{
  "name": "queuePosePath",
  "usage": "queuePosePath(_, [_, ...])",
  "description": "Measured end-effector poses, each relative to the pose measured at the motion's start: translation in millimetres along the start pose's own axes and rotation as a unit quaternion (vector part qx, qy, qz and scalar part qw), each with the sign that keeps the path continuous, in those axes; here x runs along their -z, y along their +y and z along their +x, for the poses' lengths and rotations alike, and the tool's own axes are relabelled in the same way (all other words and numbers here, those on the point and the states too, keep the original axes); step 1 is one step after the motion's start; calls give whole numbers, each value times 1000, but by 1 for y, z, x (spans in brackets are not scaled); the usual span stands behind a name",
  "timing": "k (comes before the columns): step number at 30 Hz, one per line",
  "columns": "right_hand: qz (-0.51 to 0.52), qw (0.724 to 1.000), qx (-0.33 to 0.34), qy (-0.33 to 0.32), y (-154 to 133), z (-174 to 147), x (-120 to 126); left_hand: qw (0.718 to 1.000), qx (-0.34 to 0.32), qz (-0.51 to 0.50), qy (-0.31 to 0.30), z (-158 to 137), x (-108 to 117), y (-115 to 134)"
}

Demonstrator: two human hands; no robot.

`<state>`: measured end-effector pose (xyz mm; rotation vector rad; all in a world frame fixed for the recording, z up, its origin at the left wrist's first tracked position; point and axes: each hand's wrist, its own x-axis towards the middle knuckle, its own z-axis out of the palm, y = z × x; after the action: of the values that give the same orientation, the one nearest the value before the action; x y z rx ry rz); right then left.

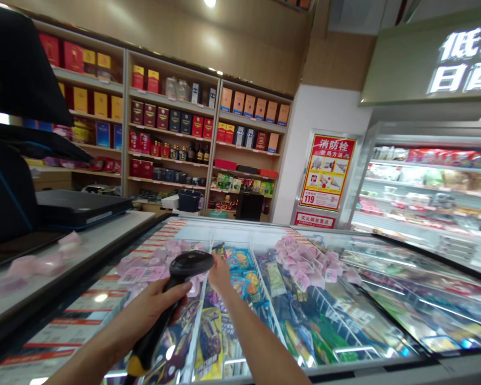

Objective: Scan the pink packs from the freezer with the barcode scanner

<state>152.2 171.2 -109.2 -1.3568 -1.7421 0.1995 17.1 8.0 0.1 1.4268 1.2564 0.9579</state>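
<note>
In my left hand (158, 302) is a black handheld barcode scanner (190, 264), its yellow-tipped handle slanting down toward me. My fingers wrap round the grip, and the scanner head faces away to the right. My right hand (220, 274) reaches just beyond the scanner head, with its fingers curled and partly hidden behind it. Whatever it pinches does not show. Pale pink plastic items with printed labels (148, 274) lie piled on the freezer's glass top, left of and under the scanner. A second heap of the pink items (300, 262) rests to the right.
Under the glass, the chest freezer (369, 334) holds packaged frozen goods in wire baskets. Further pink pieces (48, 263) sit on the counter at left, beside a black checkout terminal (8, 160). Shelves of boxed goods (168, 120) stand behind; a lit refrigerated case (428, 192) is right.
</note>
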Motion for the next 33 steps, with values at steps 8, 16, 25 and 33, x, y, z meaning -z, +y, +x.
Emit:
queuePosePath(8, [-56, 991, -49, 113, 35, -14, 74, 999, 9, -8, -51, 3, -22, 7])
queuePosePath(16, [-266, 941, -70, 199, 109, -58, 193, 991, 0, -9, -132, 10, -60, 9])
queuePosePath(25, [-235, 941, -183, 161, 131, -72, 211, 985, 2, -26, -169, 9, -81, 11])
queuePosePath(33, [-39, 971, -183, 148, 91, -46, 178, 985, -17, 12, -171, 6, -63, 9])
